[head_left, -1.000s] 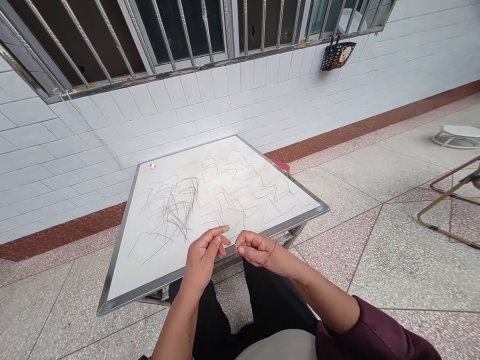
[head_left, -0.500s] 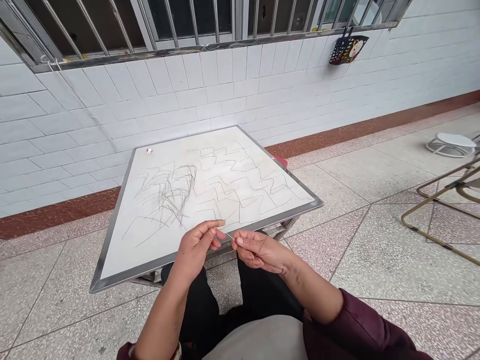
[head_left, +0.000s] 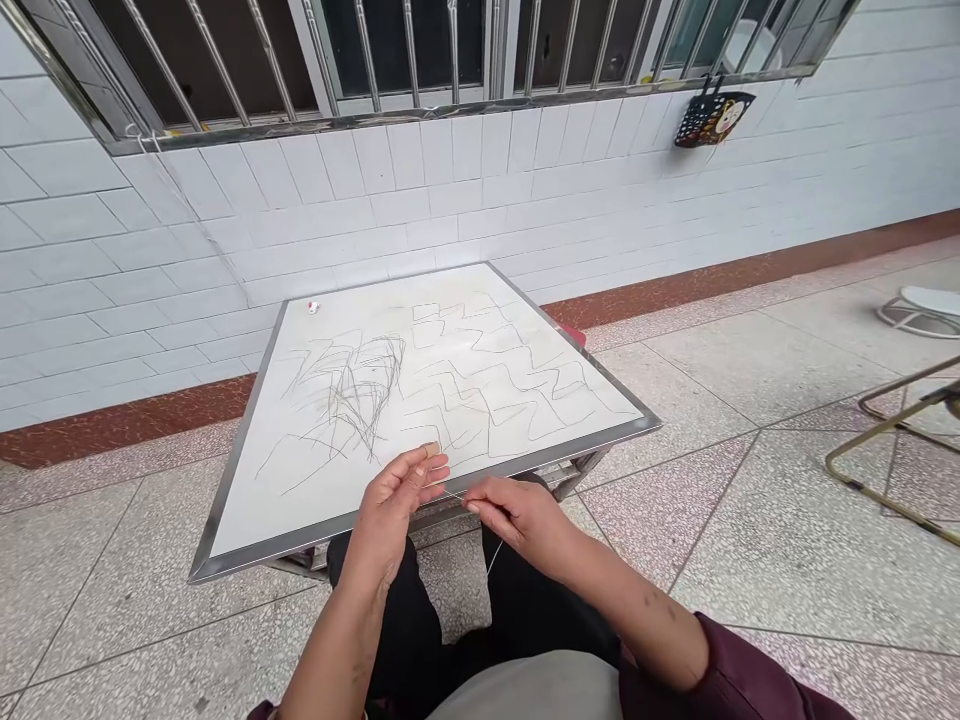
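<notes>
Left hand (head_left: 394,510): half open, thin thread (head_left: 456,495) is touching fingers, grip cannot be told | right hand (head_left: 521,520): nearly closed, thread is pinched | white metal-framed board (head_left: 300,510): is just beyond both hands

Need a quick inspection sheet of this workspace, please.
surface: white board in a metal frame, marked with dark scribbles and zigzag lines
job's things: thin pale thread between the hands, a length hanging below the right hand
clutter: small white-and-red object at the far corner; red item behind the far edge
grippers: left hand partly open; right hand pinching the thread
cables: nothing seen
surroundings: white tiled wall, barred window, hanging black basket, speckled tile floor, gold-toned tubular frame, white round seat
</notes>
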